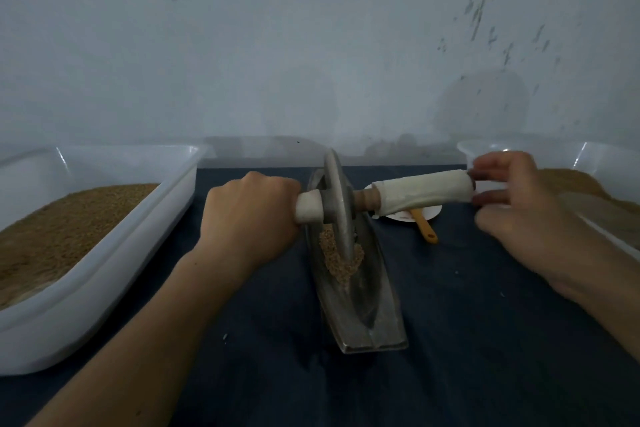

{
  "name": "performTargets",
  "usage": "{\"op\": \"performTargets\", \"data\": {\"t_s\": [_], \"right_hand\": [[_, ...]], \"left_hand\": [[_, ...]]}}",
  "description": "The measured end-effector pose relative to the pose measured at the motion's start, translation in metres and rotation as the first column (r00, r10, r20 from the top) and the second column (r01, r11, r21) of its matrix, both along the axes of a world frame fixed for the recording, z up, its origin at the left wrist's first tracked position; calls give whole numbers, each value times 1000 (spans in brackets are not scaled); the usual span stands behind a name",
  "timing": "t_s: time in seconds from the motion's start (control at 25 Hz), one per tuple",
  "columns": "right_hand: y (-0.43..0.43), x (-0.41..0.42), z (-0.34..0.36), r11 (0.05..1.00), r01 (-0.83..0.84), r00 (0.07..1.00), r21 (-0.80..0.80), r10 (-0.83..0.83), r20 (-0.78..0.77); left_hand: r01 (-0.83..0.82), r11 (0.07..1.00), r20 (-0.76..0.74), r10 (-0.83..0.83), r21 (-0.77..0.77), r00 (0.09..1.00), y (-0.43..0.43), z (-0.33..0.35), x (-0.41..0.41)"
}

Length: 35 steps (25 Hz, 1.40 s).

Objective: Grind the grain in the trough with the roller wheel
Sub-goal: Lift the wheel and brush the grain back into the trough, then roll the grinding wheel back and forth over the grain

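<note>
Left hand point(252, 215) is fisted round the short handle point(308, 207) of the roller wheel point(336, 191), and the right hand point(519, 204) pinches the tip of the cloth-wrapped handle point(422, 192); the wheel stands in grain point(332, 250) midway along the trough point(367, 319). Kernels look mostly whole, so grinding seems barely begun. One wheel, one trough, two white tubs point(104, 270), one plate point(394, 217), one yellow spoon point(426, 229).

The left hand point(252, 215) wraps the left end of the handle point(422, 192) and hides it. The right hand point(512, 204) is blurred, so whether its fingers grip the handle's right end or only touch it cannot be told. The roller wheel point(337, 204) covers the far end of the trough point(374, 315), and its lower rim is buried in the grain point(341, 258). Behind the handle, a small white dish point(401, 217) and the head of a yellow spoon point(426, 227) are mostly hidden. The left tray point(104, 270) is cut off by the left edge of the frame, the right tray point(595, 156) by the right edge.
</note>
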State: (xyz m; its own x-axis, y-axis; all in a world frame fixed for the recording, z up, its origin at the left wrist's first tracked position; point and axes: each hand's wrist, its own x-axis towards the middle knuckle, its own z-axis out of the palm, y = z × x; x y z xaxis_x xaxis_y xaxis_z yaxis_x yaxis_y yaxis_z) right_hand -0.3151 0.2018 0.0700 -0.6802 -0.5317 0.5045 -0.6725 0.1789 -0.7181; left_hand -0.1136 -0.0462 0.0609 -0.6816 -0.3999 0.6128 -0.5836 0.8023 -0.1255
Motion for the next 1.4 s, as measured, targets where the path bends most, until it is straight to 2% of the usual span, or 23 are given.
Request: {"op": "performTargets", "data": {"t_s": [0.04,0.08,0.12,0.16,0.24,0.32,0.48,0.64,0.76,0.96,1.08,1.4], "right_hand": [[1,18,3,986,-61,996,155,70,-53],[1,31,2,937,-21,983,348,83,-166],[-1,38,1,865,84,959,495,66,-277],[-4,44,3,795,201,926,572,36,-375],[-15,44,6,735,369,827,569,19,-562],[-29,43,11,702,403,744,587,122,-657],[-56,40,11,747,247,766,617,239,-597],[-68,35,-3,804,277,703,526,203,-682],[-68,30,-10,810,295,695,508,183,-695],[-66,30,-10,824,299,690,482,162,-705],[-60,30,-11,846,288,695,448,137,-706],[-70,16,-13,810,303,707,501,162,-689]], "left_hand": [[13,999,18,-13,37,1000,0,2,0],[24,997,33,-26,71,999,0,3,2],[31,996,45,-35,86,998,1,4,3],[34,997,55,-38,73,998,2,4,4],[29,999,84,-31,18,996,6,4,4],[39,999,127,-37,-14,991,11,3,5],[45,996,139,-33,-82,990,13,2,3],[48,999,164,-43,-26,985,8,0,4],[57,998,190,-57,8,980,7,0,2],[68,982,267,-113,174,957,3,5,6],[68,974,310,-135,216,941,3,8,7],[-3,992,347,-40,123,937,-10,-1,-12]]}}
